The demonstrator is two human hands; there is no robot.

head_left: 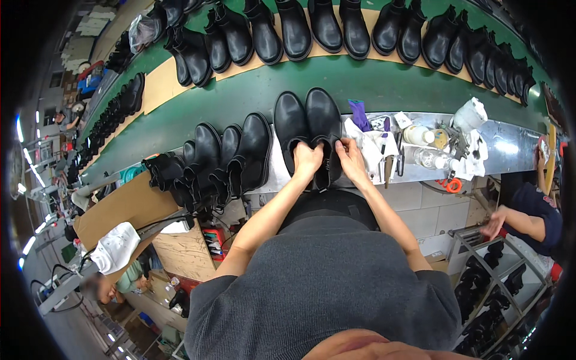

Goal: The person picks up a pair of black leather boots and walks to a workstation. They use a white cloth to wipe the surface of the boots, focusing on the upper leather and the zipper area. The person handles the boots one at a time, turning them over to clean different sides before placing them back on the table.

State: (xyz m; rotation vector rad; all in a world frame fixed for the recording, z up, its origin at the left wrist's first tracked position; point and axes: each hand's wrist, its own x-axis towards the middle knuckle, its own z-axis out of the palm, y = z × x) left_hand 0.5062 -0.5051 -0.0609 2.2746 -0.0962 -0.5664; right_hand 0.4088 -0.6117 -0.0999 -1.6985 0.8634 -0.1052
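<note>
A pair of shiny black ankle boots stands before me at the bench's near edge, toes pointing away: a left boot and a right boot. My left hand is closed at the top opening of the right boot, its fingertips between the two shafts and partly hidden. On the other side of that opening, my right hand pinches the shaft's rim between thumb and fingers. A pale label shows inside the right boot's dark shaft.
More black boots stand close on the left. A long row of boots lines the green surface beyond. Bottles, white cloths, a purple cloth and tools lie right. A co-worker is at far right, near a boot rack.
</note>
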